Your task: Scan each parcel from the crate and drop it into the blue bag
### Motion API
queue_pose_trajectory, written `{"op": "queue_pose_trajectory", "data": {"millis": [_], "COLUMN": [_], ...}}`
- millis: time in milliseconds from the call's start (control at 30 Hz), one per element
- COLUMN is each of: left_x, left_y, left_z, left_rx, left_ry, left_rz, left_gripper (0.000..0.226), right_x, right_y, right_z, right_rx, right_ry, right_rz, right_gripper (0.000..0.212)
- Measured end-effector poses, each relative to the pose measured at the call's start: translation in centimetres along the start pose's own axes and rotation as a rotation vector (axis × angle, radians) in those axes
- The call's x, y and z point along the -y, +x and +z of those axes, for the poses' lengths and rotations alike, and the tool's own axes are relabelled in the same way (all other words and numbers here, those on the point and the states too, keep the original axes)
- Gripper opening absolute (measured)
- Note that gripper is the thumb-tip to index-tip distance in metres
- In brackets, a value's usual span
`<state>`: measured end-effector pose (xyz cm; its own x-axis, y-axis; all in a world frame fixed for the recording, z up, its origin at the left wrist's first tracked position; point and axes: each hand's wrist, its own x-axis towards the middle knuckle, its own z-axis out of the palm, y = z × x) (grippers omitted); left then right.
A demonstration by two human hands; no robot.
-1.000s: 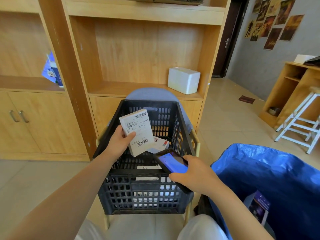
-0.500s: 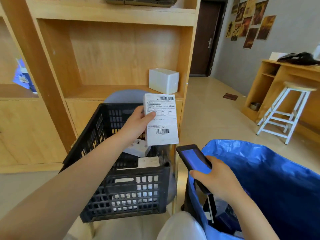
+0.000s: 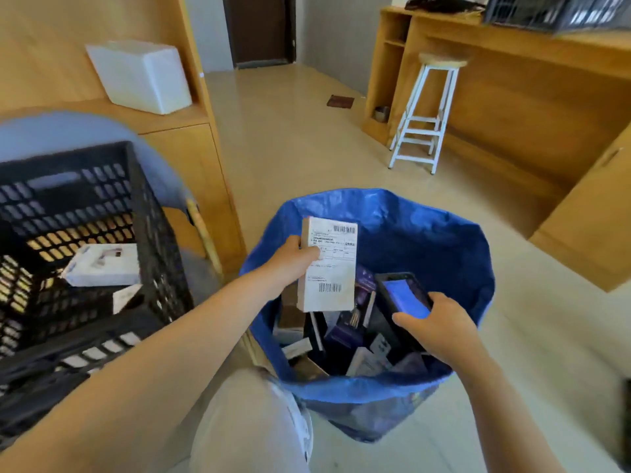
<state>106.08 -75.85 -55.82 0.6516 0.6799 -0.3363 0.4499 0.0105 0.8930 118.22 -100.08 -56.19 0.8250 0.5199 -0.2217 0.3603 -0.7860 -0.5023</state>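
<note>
Nearest, a pale-trousered knee (image 3: 246, 421) between the two forearms. Right hand (image 3: 440, 327) curled round a dark handheld scanner (image 3: 403, 297), blue screen lit and tilted up, thumb laid on the lower edge of the screen. Left hand (image 3: 293, 259) gripping a white parcel (image 3: 329, 264) by its left edge, thumb on the labelled face, other fingers hidden behind; label upright, one barcode at top, one near the bottom. Parcel held over the open mouth of the blue bag (image 3: 426, 233), just left of the scanner and apart from it. Below both hands, inside the bag, a jumble of dark and pale boxes (image 3: 345, 339). Left of the left hand, a black crate (image 3: 150, 233) with a white box (image 3: 102, 264) lying inside. Farther off, a white block (image 3: 140, 75) on a wooden shelf, and beyond the right hand a white stool (image 3: 425, 114) against a wooden surface (image 3: 512, 83).
</note>
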Motion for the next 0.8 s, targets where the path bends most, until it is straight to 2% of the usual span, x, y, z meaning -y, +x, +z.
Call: {"op": "queue_pose_trajectory", "data": {"millis": [133,267,433,533,567,667,733,800], "left_x": [4.9,7.0,11.6,17.0,18.1,17.2,17.0,18.4], "left_y": [5.1,6.7,10.2,14.0,14.7,14.1,14.2,15.1], "left_z": [4.9,10.3,16.5,20.2,21.1,22.5,23.5,24.7], "left_rx": [0.109,0.166,0.206,0.163,0.153,0.160,0.231,0.330], "left_ry": [0.042,0.024,0.138,0.206,0.227,0.274,0.218,0.169], "left_rz": [-0.150,-0.282,-0.325,-0.338,-0.345,-0.356,-0.349,-0.347], "left_gripper": [0.058,0.034,0.036,0.067,0.071,0.059,0.057,0.070], "right_x": [-2.8,-3.7,-4.3,-4.5,-4.6,-4.8,-5.0,-5.2], "right_y": [1.5,3.1,5.0,5.6,5.8,6.0,6.0,5.9], "right_z": [0.7,1.5,2.2,2.7,2.9,3.3,3.5,3.6], "right_rx": [0.000,-0.004,-0.020,-0.020,-0.023,-0.046,-0.057,-0.058], "right_ry": [-0.097,-0.221,-0.360,-0.390,-0.395,-0.384,-0.373,-0.382], "right_rz": [0.090,0.099,0.091,0.083,0.080,0.101,0.117,0.116], "right_gripper": [0.060,0.069,0.072,0.069,0.068,0.065,0.064,0.065]}}
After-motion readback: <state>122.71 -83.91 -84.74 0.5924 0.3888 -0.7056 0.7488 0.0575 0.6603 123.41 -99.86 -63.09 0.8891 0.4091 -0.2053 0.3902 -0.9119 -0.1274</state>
